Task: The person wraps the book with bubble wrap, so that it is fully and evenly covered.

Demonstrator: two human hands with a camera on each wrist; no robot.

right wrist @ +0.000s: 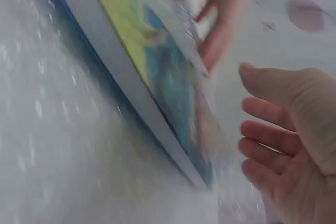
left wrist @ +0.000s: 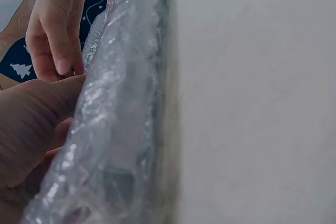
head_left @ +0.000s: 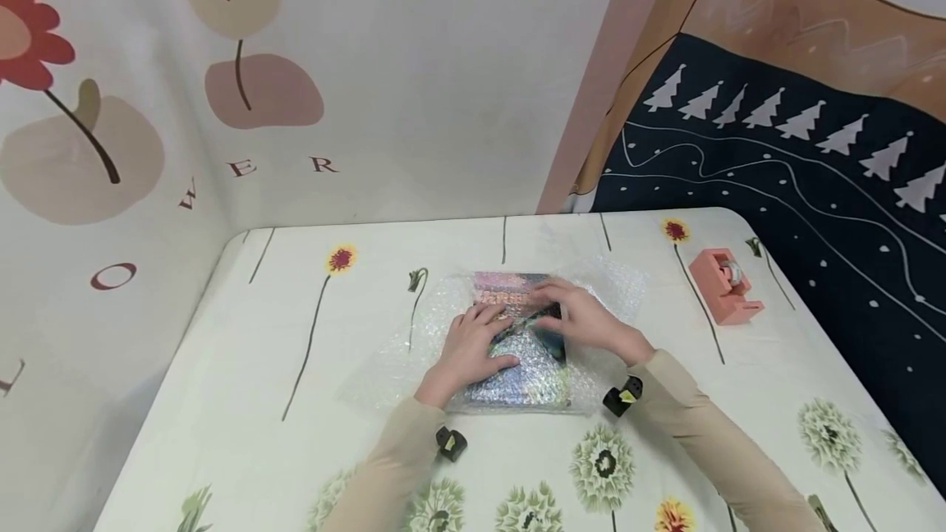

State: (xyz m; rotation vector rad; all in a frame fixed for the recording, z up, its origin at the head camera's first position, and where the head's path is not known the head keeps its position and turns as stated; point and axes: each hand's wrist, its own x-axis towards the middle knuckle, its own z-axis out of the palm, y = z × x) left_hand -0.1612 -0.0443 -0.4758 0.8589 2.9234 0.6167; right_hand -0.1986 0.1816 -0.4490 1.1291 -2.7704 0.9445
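A thick book with a colourful cover (head_left: 510, 279) lies on the table, partly covered by clear bubble wrap (head_left: 436, 302) that spreads out on both sides. My left hand (head_left: 471, 345) rests on the wrap over the book's left part, fingers extended and thumb pointing right. Over the book's upper right hovers my right hand (head_left: 584, 317), its fingers stretched toward the left. In the right wrist view, the book's pale page edge (right wrist: 121, 64) shows, and the right hand's fingers hold nothing. The left wrist view has the bubble wrap (left wrist: 113, 108) along the book's near side.
A pink tape dispenser (head_left: 720, 290) with a roll of tape stands at the table's right rear. The white tablecloth (head_left: 244, 368) has a flower print. Printed curtains (head_left: 414, 89) hang behind the table.
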